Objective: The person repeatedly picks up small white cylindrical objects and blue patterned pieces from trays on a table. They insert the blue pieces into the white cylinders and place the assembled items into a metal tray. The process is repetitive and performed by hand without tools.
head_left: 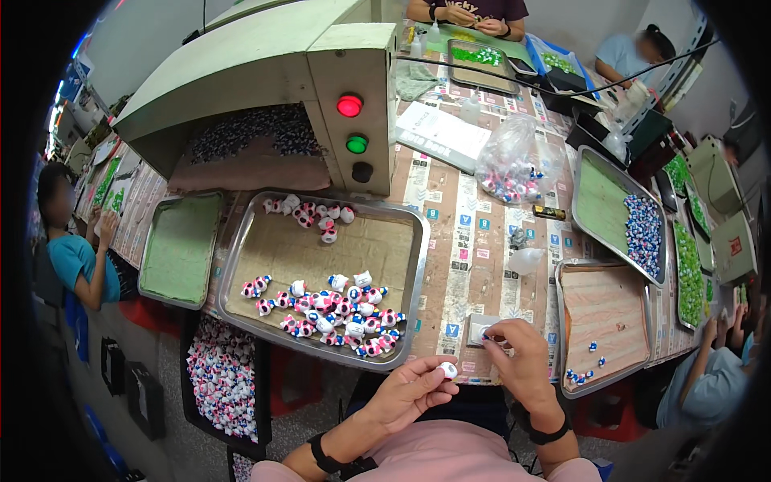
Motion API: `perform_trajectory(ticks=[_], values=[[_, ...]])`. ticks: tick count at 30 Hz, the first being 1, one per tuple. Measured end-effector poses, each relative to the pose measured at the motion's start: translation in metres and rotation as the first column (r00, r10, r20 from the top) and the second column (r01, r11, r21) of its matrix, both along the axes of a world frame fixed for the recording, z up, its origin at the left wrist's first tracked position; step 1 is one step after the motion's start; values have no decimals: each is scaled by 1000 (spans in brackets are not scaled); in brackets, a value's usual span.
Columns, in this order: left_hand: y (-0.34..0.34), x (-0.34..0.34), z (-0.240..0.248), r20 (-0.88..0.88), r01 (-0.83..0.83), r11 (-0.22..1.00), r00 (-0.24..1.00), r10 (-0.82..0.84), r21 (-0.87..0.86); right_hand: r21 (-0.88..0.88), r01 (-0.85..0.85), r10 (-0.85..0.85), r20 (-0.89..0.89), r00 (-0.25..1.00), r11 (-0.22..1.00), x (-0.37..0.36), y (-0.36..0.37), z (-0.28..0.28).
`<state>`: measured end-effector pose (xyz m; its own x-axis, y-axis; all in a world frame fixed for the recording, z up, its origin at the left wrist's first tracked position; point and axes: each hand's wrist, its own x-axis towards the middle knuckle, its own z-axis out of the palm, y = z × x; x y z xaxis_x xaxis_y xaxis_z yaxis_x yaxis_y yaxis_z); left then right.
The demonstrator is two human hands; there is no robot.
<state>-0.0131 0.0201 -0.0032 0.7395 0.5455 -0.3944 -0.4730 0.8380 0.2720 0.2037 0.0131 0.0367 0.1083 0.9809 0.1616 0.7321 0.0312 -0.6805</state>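
Note:
A small round white toy part (448, 370) with a grey spot sits between the thumb and fingers of my left hand (409, 394), near the table's front edge. My right hand (520, 353) is closed in a pinch beside a small light square block (475, 328) with a white top. Something tiny and dark shows at its fingertips, too small to name. Left of my hands, a metal tray (321, 210) lined with brown cloth holds several white, pink and blue toy figures (329, 304). To the right, another cloth-lined tray (606, 309) carries several small blue pieces (580, 376).
A machine (353, 72) with red and green lights stands behind the left tray. A bag of parts (518, 165), a squeeze bottle (526, 260) and a tray of blue parts (644, 229) lie ahead and right. A black crate (223, 377) sits lower left. Other people work around.

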Motion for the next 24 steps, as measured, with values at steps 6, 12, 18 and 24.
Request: perform_trajectory(ticks=[6,12,18,24], values=[[0,3,-2,-34,20,1000,999,-20,-18,-127,-45,-3,-355,935,991,-9,-12,23],[0,7,2,-67,22,1000,998,-20,18,-181,-134,11,-555,832,974,-18,-21,28],[0,7,3,-114,18,1000,993,-16,20,-210,-182,41,-541,840,961,-17,-23,28],[-2,5,3,-186,57,996,981,-44,68,-199,-224,78,-556,827,954,-14,-23,23]])
